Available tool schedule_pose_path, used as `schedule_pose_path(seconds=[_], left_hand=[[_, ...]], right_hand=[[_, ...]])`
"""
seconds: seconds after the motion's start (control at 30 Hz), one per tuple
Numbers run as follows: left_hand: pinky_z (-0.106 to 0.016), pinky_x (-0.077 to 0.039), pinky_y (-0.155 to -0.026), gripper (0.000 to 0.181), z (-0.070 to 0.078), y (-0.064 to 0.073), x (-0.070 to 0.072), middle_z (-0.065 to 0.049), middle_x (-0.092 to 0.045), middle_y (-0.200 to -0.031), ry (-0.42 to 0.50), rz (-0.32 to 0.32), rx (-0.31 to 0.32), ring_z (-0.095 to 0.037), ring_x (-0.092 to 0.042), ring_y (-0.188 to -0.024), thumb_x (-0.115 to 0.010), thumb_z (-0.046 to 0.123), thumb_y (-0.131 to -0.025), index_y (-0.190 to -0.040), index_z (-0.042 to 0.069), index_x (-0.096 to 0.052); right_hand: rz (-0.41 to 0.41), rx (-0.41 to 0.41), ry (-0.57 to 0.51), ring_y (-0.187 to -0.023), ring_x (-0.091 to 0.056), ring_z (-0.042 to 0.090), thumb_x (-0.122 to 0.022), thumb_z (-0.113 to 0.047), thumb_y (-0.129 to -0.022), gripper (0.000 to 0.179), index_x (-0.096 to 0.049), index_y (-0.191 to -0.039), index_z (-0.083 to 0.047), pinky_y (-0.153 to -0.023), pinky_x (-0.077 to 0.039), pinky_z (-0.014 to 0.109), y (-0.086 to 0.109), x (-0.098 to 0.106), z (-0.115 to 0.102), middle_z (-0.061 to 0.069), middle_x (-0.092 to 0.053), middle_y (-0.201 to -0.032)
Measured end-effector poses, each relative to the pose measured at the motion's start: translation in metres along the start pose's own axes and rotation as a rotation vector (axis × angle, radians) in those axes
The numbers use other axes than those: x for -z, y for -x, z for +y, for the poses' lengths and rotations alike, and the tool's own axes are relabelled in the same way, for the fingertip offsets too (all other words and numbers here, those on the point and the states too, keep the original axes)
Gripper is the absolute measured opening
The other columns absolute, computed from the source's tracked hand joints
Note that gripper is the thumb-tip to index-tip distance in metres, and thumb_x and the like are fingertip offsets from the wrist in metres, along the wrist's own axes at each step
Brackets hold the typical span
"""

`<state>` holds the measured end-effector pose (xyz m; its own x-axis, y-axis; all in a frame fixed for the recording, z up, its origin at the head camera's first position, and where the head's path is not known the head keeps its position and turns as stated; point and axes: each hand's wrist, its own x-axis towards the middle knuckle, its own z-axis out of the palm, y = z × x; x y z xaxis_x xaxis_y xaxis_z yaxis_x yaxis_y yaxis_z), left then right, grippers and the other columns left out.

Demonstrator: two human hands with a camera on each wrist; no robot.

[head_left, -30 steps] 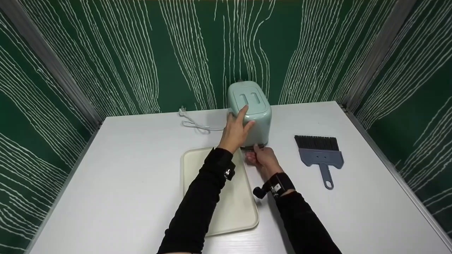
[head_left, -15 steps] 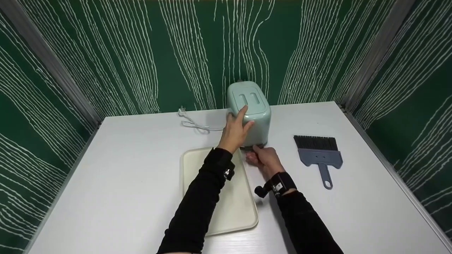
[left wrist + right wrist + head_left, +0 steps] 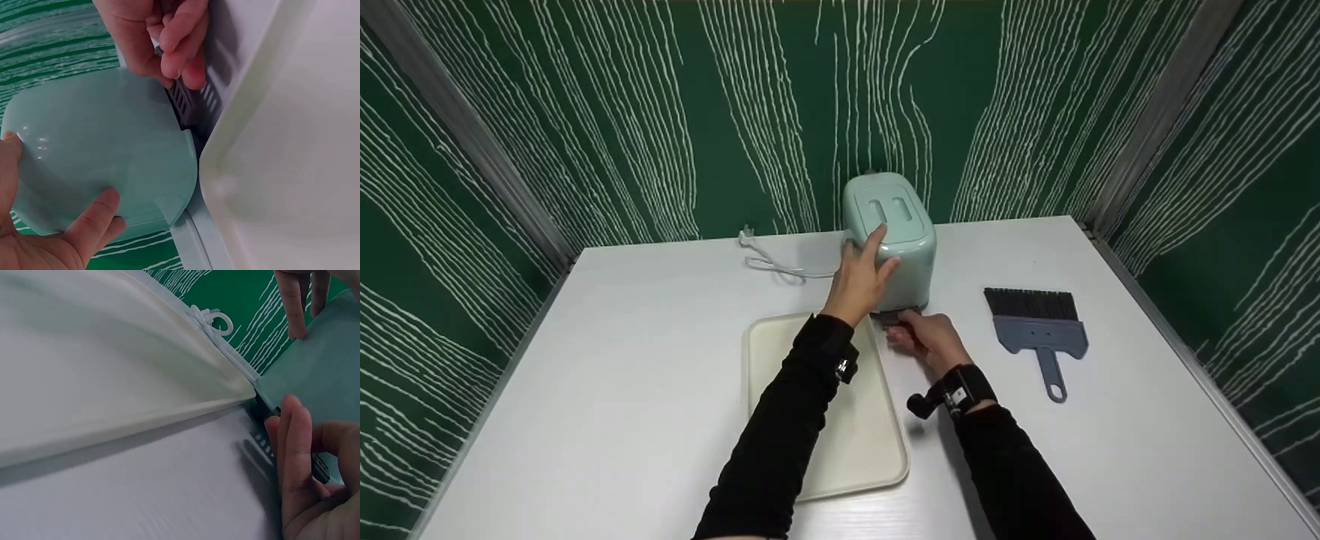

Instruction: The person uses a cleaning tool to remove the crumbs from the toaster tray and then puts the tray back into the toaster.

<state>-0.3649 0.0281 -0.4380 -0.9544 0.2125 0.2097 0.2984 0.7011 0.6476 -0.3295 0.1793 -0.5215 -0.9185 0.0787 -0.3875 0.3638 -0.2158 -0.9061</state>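
A mint-green toaster [image 3: 913, 279] stands at the back of the table, its narrow end facing me. My left hand [image 3: 855, 286] rests on it with spread fingers, one reaching onto the top edge and the thumb against the near end. At the base, my right hand [image 3: 934, 339] pinches the dark slotted crumb tray [image 3: 184, 102], which sticks partly out of the toaster. In the right wrist view, the curled fingers [image 3: 296, 450] hide much of that crumb tray. The rest of it is hidden inside the toaster.
A cream serving tray [image 3: 859, 450] lies just in front of the toaster, under my left forearm. A grey-blue hand brush [image 3: 1041, 334] with black bristles lies to the right. The toaster's white cord and plug [image 3: 765, 259] lie at the back left, near the green wall [image 3: 802, 112].
My right hand has drawn back slightly toward me and to the right, and more of the dark crumb tray shows at the toaster's base. The left hand stays put.
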Motion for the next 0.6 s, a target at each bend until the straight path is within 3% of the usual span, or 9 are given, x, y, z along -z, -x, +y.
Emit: schedule_pose_path(seconds=[0.33, 0.6], left_hand=[[-0.052, -0.054, -0.112, 0.064, -0.0008, 0.0003, -0.0001, -0.032, -0.031, -0.167, 0.0, 0.01, -0.005, -0.045, -0.058, -0.14, -0.056, 0.046, -0.111, -0.169, 0.032, -0.033], [-0.051, -0.054, -0.112, 0.065, 0.0, -0.0002, -0.0012, -0.03, -0.031, -0.168, 0.008, 0.004, 0.009, -0.044, -0.059, -0.14, -0.055, 0.047, -0.111, -0.169, 0.034, -0.032]], right_hand=[[0.005, 0.031, -0.004, -0.054, -0.068, 0.006, -0.065, -0.006, -0.103, 0.021, -0.076, -0.098, 0.011, -0.056, -0.057, 0.018, 0.0017, 0.003, 0.0007, 0.002, -0.074, -0.066], [0.016, 0.02, 0.112, -0.052, -0.066, 0.005, -0.068, -0.018, -0.106, 0.03, -0.073, -0.083, 0.001, -0.053, -0.055, 0.017, -0.0001, 0.0044, 0.0013, -0.001, -0.07, -0.06]])
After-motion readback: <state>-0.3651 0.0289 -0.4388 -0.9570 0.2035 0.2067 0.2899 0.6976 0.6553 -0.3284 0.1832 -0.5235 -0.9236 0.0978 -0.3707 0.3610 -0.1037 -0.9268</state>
